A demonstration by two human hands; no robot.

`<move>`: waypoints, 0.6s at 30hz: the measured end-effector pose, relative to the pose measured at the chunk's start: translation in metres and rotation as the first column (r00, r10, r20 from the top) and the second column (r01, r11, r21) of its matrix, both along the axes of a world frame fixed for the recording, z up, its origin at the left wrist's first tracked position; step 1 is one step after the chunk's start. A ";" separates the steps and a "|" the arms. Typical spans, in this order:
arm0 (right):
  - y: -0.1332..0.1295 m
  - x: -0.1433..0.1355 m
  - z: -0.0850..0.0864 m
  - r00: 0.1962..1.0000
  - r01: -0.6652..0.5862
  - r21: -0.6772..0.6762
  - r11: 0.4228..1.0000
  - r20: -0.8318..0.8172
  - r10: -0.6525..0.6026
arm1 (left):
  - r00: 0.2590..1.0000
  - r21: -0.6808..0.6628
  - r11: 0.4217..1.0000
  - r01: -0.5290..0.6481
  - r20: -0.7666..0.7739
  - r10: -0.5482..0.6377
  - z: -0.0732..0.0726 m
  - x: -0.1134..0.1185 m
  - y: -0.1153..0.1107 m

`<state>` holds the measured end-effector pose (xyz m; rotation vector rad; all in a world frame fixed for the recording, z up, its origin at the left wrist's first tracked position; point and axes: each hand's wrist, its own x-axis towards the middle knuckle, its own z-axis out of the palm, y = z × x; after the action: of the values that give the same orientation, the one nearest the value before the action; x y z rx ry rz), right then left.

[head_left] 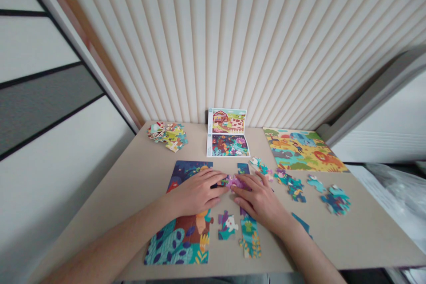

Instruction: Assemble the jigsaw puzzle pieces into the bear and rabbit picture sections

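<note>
My left hand (199, 191) lies palm down over the joined left part of a jigsaw puzzle (176, 239), fingers stretched to the right. Its fingertips reach the edge of some purple puzzle pieces (229, 182) between my hands. My right hand (259, 197) has its fingers spread, the tips resting on those purple pieces. Beneath it runs a joined strip of pieces (251, 235), partly hidden by the hand. Between the two sections, nearer to me, sits a loose piece with a white rabbit (228, 225). Both hands cover part of the puzzle.
A picture leaflet (228, 133) leans against the pleated wall. A heap of pieces (168, 135) is at the back left, a finished safari puzzle (304, 148) at the back right. Loose clusters (294, 186) and a small pile (337, 199) lie on the right; a blue piece (301, 224) is near my right forearm.
</note>
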<state>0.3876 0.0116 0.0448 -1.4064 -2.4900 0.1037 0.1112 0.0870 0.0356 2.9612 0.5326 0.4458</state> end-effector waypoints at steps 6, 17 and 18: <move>0.000 0.000 0.001 1.000 -0.007 0.000 1.000 -0.008 0.007 | 1.000 0.032 0.999 0.004 0.017 -0.004 -0.003 -0.001 0.001; 0.001 0.005 0.000 0.999 -0.011 -0.018 1.000 -0.035 0.010 | 1.000 0.033 0.999 -0.004 0.013 0.004 -0.005 -0.003 0.000; 0.001 0.005 0.000 0.999 -0.012 -0.020 1.000 -0.035 0.011 | 1.000 0.031 1.000 -0.005 0.005 0.005 -0.004 -0.003 0.000</move>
<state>0.3928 0.0129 0.0446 -1.3864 -2.4757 0.1554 0.1086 0.0872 0.0314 2.9876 0.5371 0.4661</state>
